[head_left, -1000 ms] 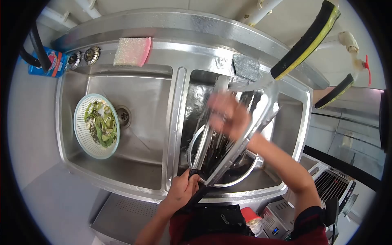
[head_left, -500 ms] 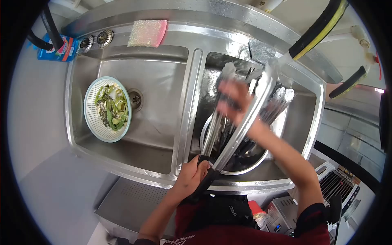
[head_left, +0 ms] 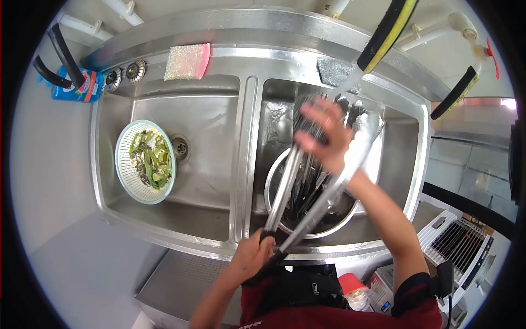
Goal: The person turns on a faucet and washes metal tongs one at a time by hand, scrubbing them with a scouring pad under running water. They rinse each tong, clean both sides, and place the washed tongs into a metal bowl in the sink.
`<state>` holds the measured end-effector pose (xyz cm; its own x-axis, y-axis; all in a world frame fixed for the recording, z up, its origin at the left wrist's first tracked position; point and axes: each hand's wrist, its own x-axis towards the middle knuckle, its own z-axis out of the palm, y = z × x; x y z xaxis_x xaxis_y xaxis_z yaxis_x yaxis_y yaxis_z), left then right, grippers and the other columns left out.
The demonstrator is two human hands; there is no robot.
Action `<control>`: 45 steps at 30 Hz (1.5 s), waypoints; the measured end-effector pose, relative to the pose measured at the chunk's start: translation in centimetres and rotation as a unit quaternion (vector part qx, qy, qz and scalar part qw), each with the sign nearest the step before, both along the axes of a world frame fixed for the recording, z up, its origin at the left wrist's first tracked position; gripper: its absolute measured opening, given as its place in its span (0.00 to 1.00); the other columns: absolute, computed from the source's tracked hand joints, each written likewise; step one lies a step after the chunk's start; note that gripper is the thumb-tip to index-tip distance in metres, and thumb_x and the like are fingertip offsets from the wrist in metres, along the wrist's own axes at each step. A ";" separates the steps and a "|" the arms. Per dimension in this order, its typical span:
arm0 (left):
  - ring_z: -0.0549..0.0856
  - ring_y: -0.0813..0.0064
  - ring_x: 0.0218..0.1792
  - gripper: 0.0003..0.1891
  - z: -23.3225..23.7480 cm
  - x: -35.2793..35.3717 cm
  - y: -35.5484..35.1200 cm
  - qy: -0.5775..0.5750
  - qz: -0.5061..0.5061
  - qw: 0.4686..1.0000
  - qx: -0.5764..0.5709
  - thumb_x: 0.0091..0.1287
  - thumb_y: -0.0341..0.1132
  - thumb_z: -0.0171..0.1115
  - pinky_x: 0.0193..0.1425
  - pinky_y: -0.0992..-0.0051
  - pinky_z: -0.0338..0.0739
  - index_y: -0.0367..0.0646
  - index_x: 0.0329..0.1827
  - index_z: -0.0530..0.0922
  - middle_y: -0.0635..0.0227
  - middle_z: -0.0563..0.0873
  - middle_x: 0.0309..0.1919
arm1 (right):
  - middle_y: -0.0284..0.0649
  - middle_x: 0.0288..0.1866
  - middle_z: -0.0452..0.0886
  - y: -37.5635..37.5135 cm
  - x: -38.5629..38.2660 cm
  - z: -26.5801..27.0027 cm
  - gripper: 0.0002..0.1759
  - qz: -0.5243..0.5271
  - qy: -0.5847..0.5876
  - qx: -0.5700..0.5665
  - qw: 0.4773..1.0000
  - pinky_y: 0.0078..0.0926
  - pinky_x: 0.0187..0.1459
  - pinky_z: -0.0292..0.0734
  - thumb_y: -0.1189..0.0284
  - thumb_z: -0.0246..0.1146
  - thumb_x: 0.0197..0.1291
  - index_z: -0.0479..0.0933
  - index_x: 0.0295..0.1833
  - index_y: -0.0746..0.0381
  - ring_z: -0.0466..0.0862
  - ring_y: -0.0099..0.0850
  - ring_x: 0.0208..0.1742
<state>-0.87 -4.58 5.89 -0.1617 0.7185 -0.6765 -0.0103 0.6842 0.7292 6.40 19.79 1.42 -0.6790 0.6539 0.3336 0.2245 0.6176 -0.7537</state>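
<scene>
My left hand [head_left: 251,256] grips the black handle end of a pair of long steel tongs [head_left: 290,181] at the sink's front rim. The tongs reach up over the right basin. My right hand [head_left: 324,135] lies across the far part of the tongs, fingers spread over the arms, under water running from a black-and-yellow hose [head_left: 383,34]. Below the tongs a round steel bowl [head_left: 274,181] holds several more utensils. Whether the right hand grasps the tongs or only rubs them I cannot tell.
A pale green strainer basket [head_left: 121,164] with vegetable scraps sits in the left basin next to the drain [head_left: 179,147]. A pink-and-white sponge [head_left: 187,60] and a grey scouring pad [head_left: 333,70] lie on the back ledge. A blue packet [head_left: 74,83] lies at far left.
The right hand has slid up along the tongs toward their tips. The left hand kept its grip on the handle. The view shifted slightly.
</scene>
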 end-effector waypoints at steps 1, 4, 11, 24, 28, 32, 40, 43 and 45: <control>0.77 0.73 0.17 0.10 0.5 -0.1 -0.8 -0.015 -0.007 1.000 0.004 0.63 0.36 0.45 0.22 0.76 0.68 0.37 0.32 0.70 0.65 0.74 0.13 | 0.47 0.49 0.70 1.9 -0.4 1.1 0.25 -0.032 -0.004 0.077 0.996 0.33 0.45 0.71 0.70 0.66 0.40 0.71 0.49 0.57 0.73 0.41 0.47; 0.74 0.80 0.16 0.10 3.1 -0.5 -3.1 0.003 0.033 0.999 -0.020 0.62 0.35 0.47 0.21 0.78 0.66 0.36 0.32 0.71 0.69 0.73 0.12 | 0.49 0.45 0.71 4.0 -0.7 3.7 0.24 -0.101 -0.009 0.110 0.989 0.27 0.45 0.69 0.72 0.65 0.41 0.71 0.49 0.60 0.74 0.37 0.45; 0.65 0.88 0.19 0.12 3.4 -2.4 -5.1 0.111 0.134 0.984 0.044 0.47 0.30 0.64 0.21 0.84 0.60 0.40 0.28 0.68 0.78 0.67 0.16 | 0.40 0.45 0.72 3.7 4.6 6.4 0.23 -0.220 0.188 -0.354 0.889 0.21 0.44 0.69 0.73 0.60 0.47 0.68 0.52 0.65 0.74 0.27 0.42; 0.65 0.88 0.10 0.07 3.2 0.9 5.4 -0.179 0.140 0.972 0.053 0.59 0.28 0.52 0.11 0.84 0.60 0.40 0.36 0.63 0.74 0.68 0.13 | 0.41 0.50 0.71 1.1 7.4 8.8 0.27 -0.124 0.048 -0.150 0.980 0.26 0.53 0.64 0.74 0.64 0.40 0.69 0.51 0.63 0.70 0.29 0.51; 0.65 0.87 0.10 0.06 2.6 1.5 5.9 -0.180 0.127 0.975 0.025 0.60 0.29 0.49 0.11 0.84 0.60 0.38 0.38 0.66 0.74 0.67 0.12 | 0.46 0.47 0.71 -1.1 3.8 7.8 0.24 0.146 0.012 0.005 0.989 0.33 0.51 0.67 0.74 0.65 0.39 0.71 0.48 0.62 0.71 0.41 0.50; 0.67 0.87 0.11 0.06 2.1 1.8 4.9 -0.090 0.104 0.990 -0.014 0.59 0.30 0.52 0.13 0.84 0.62 0.39 0.34 0.67 0.74 0.69 0.13 | 0.44 0.50 0.69 4.2 2.2 6.2 0.19 0.030 -0.075 0.074 0.994 0.34 0.49 0.68 0.72 0.63 0.41 0.73 0.43 0.59 0.71 0.39 0.50; 0.67 0.87 0.11 0.06 1.4 1.4 4.3 -0.106 0.086 0.990 -0.028 0.58 0.29 0.53 0.13 0.84 0.62 0.39 0.34 0.66 0.74 0.69 0.13 | 0.42 0.47 0.71 5.0 1.4 4.0 0.19 0.090 -0.093 0.038 0.991 0.33 0.48 0.69 0.69 0.62 0.42 0.73 0.44 0.60 0.72 0.38 0.49; 0.69 0.86 0.12 0.06 1.4 1.0 4.2 -0.098 0.102 0.989 -0.039 0.58 0.31 0.54 0.14 0.83 0.63 0.39 0.34 0.67 0.73 0.71 0.13 | 0.44 0.44 0.74 3.9 0.8 5.0 0.19 0.101 -0.050 -0.018 0.994 0.34 0.48 0.69 0.69 0.62 0.42 0.74 0.43 0.60 0.74 0.38 0.46; 0.71 0.85 0.13 0.07 1.0 0.8 4.1 -0.075 0.107 0.991 -0.032 0.59 0.33 0.54 0.16 0.82 0.65 0.37 0.33 0.69 0.72 0.73 0.14 | 0.45 0.42 0.74 1.2 1.6 4.6 0.18 0.253 -0.026 0.073 0.964 0.36 0.47 0.69 0.70 0.61 0.42 0.74 0.42 0.62 0.75 0.40 0.43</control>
<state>-0.04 -0.44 6.85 -0.1996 0.6332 -0.7478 -0.2647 0.6999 0.6634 8.00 21.00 6.04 -0.9172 0.1825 0.3543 -0.0989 0.7569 -0.6460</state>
